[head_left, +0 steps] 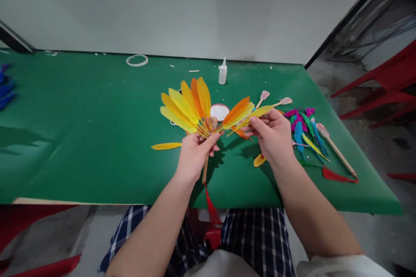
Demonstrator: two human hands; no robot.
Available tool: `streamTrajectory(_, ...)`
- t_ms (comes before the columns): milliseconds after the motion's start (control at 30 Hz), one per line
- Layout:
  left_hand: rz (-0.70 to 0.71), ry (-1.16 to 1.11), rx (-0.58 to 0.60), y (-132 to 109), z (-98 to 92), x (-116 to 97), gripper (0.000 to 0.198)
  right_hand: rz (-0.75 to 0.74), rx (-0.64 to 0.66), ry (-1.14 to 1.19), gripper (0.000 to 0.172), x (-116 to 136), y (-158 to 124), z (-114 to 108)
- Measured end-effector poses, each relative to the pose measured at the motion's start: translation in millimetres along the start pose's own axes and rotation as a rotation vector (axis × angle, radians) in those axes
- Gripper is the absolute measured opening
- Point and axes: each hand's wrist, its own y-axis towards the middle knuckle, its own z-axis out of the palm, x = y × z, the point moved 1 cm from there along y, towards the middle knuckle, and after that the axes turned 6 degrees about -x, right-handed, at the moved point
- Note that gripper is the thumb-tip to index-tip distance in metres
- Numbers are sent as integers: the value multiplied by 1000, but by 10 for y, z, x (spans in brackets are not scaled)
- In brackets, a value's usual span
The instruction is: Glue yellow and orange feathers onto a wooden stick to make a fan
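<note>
Above the green table's front part, my left hand (pixel 194 153) is closed around the base of a feather fan (pixel 185 106). Its yellow and orange feathers spread upward and to the right, and a short wooden handle (pixel 205 169) with a red tassel (pixel 212 207) hangs below my fingers. Just to the right, my right hand (pixel 273 136) pinches a yellow feather (pixel 261 111) near the fan's right-hand feathers. Whether its quill touches the fan I cannot tell. A loose yellow feather (pixel 166 146) lies left of my left hand, and another yellow piece (pixel 259 160) lies under my right hand.
Behind the fan are a round white dish (pixel 220 112) and a small squeeze bottle (pixel 222 73). Colourful feathers (pixel 303 127) and a wooden stick (pixel 339 153) with a red tassel lie at right. A clear ring (pixel 137 60) lies near the wall; something blue (pixel 5 86) is at far left.
</note>
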Motion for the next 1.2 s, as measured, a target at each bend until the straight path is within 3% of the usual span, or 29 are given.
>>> streamTrajectory(367, -62, 125, 88, -60, 93, -28, 21, -31, -125, -29, 20, -101, -52, 83)
streamTrajectory(1200, -53, 74, 74, -76, 99, -29, 25, -85, -166, -171, 19, -118, -92, 108)
